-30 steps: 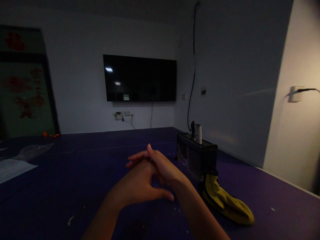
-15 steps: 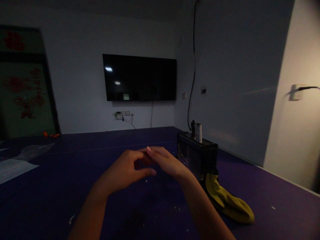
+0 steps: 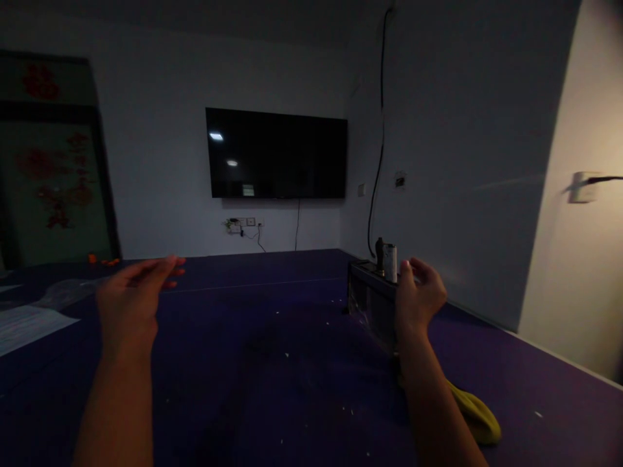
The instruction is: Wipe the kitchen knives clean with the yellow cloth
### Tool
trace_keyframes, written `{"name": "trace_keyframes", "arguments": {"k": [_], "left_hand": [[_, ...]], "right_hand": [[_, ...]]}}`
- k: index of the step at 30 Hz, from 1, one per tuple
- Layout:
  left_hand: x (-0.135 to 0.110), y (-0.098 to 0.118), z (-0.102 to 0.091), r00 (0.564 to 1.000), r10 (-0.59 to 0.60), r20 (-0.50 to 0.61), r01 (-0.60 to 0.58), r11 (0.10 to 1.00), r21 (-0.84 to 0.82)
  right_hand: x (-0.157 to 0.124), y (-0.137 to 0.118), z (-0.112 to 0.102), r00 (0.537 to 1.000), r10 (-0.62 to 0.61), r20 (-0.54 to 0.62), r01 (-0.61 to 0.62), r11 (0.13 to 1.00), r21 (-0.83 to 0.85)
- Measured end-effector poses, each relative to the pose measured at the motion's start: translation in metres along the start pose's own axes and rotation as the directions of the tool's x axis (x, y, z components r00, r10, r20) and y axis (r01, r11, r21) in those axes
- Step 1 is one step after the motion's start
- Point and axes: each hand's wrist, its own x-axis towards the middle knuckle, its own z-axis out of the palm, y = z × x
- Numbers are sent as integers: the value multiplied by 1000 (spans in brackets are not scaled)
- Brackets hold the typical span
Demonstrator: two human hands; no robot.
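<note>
My left hand (image 3: 131, 298) is raised at the left above the purple surface. Its fingers are bent toward the right, tips slightly apart and a little smeared, with nothing seen in them. On the other side, my right hand (image 3: 419, 295) is held up with the thumb upright and the fingers loosely curled; a small gap shows and no object is visible there. That hand and forearm hide part of a black box-shaped case (image 3: 374, 305). A pale cylinder (image 3: 390, 263) and a dark upright piece (image 3: 380, 254) stand on the case. Touching between hand and case cannot be judged.
A yellow cloth-like thing (image 3: 474, 415) lies beyond my right forearm. Papers (image 3: 36, 327) and clear plastic (image 3: 68, 293) are at the left, with small orange pieces (image 3: 92, 258) behind. White scraps dot the purple surface (image 3: 272, 402). A television (image 3: 277, 155) hangs on the wall.
My hands were together in the middle, fingers overlapping. They have since parted, the left going left and the right going right in front of the black case.
</note>
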Motion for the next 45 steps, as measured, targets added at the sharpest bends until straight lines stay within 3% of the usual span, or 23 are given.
{"name": "trace_keyframes", "arguments": {"k": [4,6,10,14,20,26,45], "left_hand": [[5,-7,-2,985,-170,-36,169,985,-31],[6,-10,-2,973,-231,-31,230,973,-23],[6,-14,-1,958,-288,1,288,957,-24],[5,-15,1,953,-302,38,303,953,-22],[-1,-8,6,946,-314,81,315,949,5],[-2,-7,5,938,-323,126,323,946,22],[-6,-7,11,944,-279,178,275,960,46]], "right_hand": [[0,24,1,998,-14,-67,7,993,-115],[-1,32,2,997,53,-49,-62,978,-199],[-4,41,2,974,224,38,-206,942,-265],[-7,51,1,960,272,64,-245,930,-275],[-6,68,3,983,156,98,-134,971,-199],[-6,69,8,992,56,113,-33,981,-191],[-6,72,9,998,35,45,-31,997,-76]]}}
